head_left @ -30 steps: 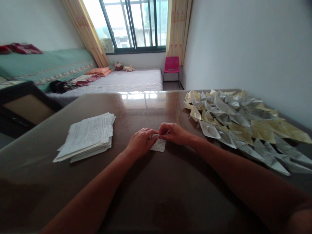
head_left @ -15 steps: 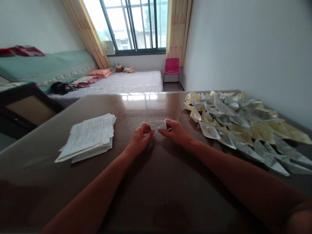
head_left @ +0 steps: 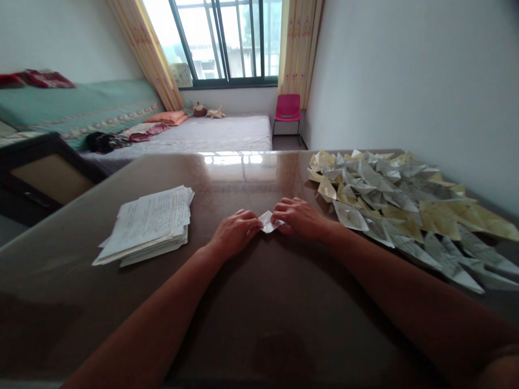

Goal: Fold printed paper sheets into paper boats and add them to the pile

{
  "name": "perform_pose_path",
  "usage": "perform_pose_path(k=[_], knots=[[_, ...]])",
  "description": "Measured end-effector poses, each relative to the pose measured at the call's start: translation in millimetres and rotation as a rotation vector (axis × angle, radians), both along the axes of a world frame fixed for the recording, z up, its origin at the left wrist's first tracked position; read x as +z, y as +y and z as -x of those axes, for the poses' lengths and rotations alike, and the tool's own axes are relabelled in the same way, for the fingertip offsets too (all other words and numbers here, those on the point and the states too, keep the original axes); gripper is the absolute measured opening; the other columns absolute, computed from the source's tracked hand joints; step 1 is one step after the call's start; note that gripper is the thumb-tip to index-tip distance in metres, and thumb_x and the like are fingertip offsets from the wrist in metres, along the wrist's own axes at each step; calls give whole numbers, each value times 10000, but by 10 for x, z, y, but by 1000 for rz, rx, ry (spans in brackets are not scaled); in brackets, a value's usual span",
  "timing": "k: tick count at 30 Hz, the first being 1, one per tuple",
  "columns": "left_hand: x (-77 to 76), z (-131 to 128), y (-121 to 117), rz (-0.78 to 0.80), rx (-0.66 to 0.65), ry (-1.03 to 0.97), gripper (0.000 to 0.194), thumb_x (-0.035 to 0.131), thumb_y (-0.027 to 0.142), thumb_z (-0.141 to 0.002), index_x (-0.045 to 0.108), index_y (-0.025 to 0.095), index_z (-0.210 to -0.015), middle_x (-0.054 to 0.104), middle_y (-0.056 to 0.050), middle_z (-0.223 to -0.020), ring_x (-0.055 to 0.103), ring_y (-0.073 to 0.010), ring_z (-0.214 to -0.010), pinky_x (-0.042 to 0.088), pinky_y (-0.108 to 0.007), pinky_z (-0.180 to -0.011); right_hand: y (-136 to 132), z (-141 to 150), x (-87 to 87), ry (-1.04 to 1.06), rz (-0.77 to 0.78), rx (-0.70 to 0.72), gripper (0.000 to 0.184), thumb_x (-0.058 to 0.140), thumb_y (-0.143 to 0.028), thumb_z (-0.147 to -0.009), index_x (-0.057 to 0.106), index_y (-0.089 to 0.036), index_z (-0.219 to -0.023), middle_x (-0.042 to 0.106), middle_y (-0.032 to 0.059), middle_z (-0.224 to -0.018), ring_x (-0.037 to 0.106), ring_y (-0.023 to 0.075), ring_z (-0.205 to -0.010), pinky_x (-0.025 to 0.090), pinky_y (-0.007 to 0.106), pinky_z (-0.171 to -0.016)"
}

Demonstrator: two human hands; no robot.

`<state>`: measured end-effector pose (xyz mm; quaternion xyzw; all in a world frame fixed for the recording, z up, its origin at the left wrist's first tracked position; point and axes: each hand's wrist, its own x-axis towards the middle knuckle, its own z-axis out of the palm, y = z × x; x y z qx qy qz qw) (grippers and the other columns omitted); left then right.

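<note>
A small folded piece of paper (head_left: 267,222), white with faint writing, is between my two hands just above or on the brown tabletop. My left hand (head_left: 239,229) pinches its left edge, fingers closed with the thumb side toward the middle. On the opposite side my right hand (head_left: 299,217) grips the right edge, its fingers curled over the paper. Parts of the paper are covered by my fingertips. It looks roughly diamond-shaped from here.
A stack of handwritten sheets (head_left: 150,221) lies on the left of the glossy brown table (head_left: 259,313). Many folded paper boats (head_left: 377,183), white and yellowish, crowd the right side against the wall. Beyond the table stand a bed (head_left: 227,132) and a pink chair (head_left: 287,111).
The paper was a small upright rectangle; now it is lower and diamond-like. Both hands have turned palms more downward and shifted slightly right and toward me, still holding it.
</note>
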<state>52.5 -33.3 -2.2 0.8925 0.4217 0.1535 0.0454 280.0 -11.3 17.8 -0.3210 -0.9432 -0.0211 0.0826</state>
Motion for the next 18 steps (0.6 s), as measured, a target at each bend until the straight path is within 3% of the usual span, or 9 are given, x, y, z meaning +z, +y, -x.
perform_pose_path(k=[5,10,14,18], knots=[[-10,31,40,42,25,-52,230,474,335,-914,686,279,-985,655,-7,-1058,585,-178,-980,448,-282,-837,77,-86,-14,103,162,-1,165,549,-309,-873,695,-236,-896,673,26,-893,569,165,-830,328,248,-667],[-72,40,143,143,100,-167,270,473,367,-909,694,251,-1015,682,-18,-1014,620,-169,-911,462,-271,-820,146,-70,-120,231,403,-160,208,551,-329,-870,709,-198,-896,700,28,-821,596,137,-712,358,222,-627],[-111,9,215,215,205,-266,301,481,375,-900,678,253,-1092,713,-16,-1002,644,-170,-885,469,-267,-802,153,-6,-198,284,403,-288,226,525,-350,-887,689,-196,-871,702,38,-811,611,143,-713,383,223,-645],[-117,-36,231,216,273,-240,309,490,394,-884,685,267,-1087,724,-16,-980,646,-180,-859,468,-275,-772,145,35,-265,322,368,-384,160,562,-331,-863,647,-211,-926,710,35,-854,630,157,-764,403,229,-677]])
